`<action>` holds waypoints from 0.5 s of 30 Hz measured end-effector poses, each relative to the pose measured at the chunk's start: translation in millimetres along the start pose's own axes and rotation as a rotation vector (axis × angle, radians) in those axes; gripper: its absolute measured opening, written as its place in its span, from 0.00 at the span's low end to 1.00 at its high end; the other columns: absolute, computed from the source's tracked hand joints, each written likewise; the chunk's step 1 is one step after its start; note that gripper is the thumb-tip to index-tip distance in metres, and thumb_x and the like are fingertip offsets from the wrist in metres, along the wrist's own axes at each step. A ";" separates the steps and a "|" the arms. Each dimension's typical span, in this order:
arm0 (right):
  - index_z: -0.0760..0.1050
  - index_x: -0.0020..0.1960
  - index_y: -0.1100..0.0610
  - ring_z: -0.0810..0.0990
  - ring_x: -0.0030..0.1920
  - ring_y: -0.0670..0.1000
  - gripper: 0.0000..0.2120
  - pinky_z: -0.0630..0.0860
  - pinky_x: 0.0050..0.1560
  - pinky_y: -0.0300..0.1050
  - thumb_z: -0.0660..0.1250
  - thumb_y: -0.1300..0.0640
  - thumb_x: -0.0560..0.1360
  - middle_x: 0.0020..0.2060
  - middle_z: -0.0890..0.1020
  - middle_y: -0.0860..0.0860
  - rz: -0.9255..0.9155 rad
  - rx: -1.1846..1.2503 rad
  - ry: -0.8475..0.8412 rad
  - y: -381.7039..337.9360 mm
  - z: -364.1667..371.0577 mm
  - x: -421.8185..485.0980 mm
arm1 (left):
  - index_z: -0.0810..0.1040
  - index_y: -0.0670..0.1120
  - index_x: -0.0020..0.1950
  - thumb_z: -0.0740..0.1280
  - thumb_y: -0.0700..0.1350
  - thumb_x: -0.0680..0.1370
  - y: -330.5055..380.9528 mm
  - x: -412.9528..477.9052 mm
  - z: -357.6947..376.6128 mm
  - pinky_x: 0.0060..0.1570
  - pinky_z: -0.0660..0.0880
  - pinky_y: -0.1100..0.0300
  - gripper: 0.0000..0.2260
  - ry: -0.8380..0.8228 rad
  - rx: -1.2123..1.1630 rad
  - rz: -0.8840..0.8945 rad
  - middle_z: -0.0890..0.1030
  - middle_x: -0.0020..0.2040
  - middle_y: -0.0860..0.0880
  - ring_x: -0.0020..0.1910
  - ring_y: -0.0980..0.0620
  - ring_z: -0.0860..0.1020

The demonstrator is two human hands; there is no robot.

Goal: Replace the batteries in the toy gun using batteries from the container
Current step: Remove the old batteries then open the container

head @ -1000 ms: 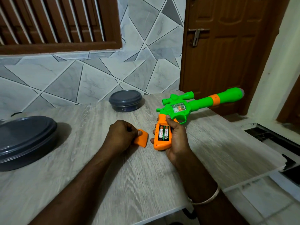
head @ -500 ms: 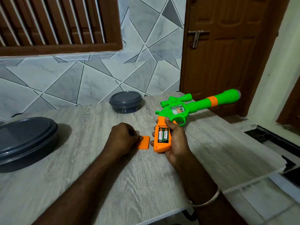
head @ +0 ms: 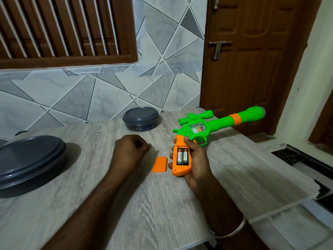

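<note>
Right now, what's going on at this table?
A person is partway through a battery swap. The right hand grips the toy gun by its orange handle, compartment open with two batteries inside. The orange cover lies on the table, apart from the loosely closed left hand. The small container is lidded.

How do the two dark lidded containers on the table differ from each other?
The small round container sits at the table's far edge by the tiled wall; the large container sits at the near left, partly cut off by the frame. The small one looks round, the large one broader and more oval. The small one lies nearer the toy gun. Both are dark grey with their lids on.
</note>
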State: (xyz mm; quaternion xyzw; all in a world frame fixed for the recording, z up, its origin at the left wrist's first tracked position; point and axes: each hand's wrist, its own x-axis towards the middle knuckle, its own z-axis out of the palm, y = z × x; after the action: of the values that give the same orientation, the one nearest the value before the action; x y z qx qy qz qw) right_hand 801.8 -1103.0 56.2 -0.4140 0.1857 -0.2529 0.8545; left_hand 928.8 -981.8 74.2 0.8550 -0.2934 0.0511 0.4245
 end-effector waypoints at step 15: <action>0.80 0.44 0.60 0.79 0.29 0.53 0.17 0.76 0.27 0.43 0.60 0.48 0.80 0.30 0.81 0.55 -0.007 0.019 0.018 -0.4 1.5 0.0 | 0.85 0.46 0.43 0.74 0.45 0.77 -23.9 9.9 -18.9 0.46 0.79 0.55 0.05 0.127 -0.081 -0.054 0.85 0.38 0.49 0.40 0.50 0.83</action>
State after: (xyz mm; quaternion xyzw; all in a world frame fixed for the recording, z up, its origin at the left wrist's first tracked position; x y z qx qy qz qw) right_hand 802.5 -1102.3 57.5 -0.4043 0.1894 -0.2615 0.8557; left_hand 953.0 -960.9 72.9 0.8399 -0.2442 0.0820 0.4777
